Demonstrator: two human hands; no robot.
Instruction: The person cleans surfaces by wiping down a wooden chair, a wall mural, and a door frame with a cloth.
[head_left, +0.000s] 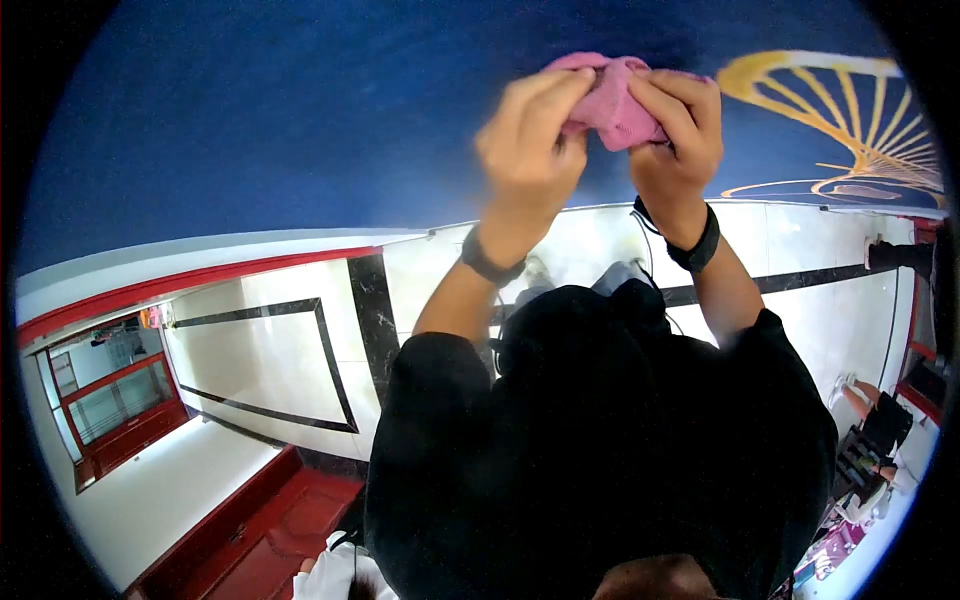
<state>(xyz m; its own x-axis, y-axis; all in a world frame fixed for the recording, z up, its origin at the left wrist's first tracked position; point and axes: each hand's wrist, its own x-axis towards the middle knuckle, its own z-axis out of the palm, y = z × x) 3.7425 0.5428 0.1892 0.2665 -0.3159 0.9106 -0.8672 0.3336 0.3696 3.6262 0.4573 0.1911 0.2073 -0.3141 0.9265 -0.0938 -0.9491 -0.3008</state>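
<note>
A pink cloth (pixel 622 112) is bunched up between my two hands in front of a blue surface (pixel 300 120). My left hand (pixel 537 140) pinches the cloth's left side with the fingertips. On the right side of the cloth, the fingers of my right hand (pixel 682 125) are closed on it. Both wrists wear dark bands. A yellow and white line pattern (pixel 840 100) lies on the blue surface to the right of my hands.
Below is a pale tiled floor (pixel 260 350) with black stripes. A red door (pixel 290 510) stands at the lower left, near a person in white (pixel 335 575). Other people (pixel 885 425) are at the far right, by a cluttered table. A thin cable hangs by my right wrist.
</note>
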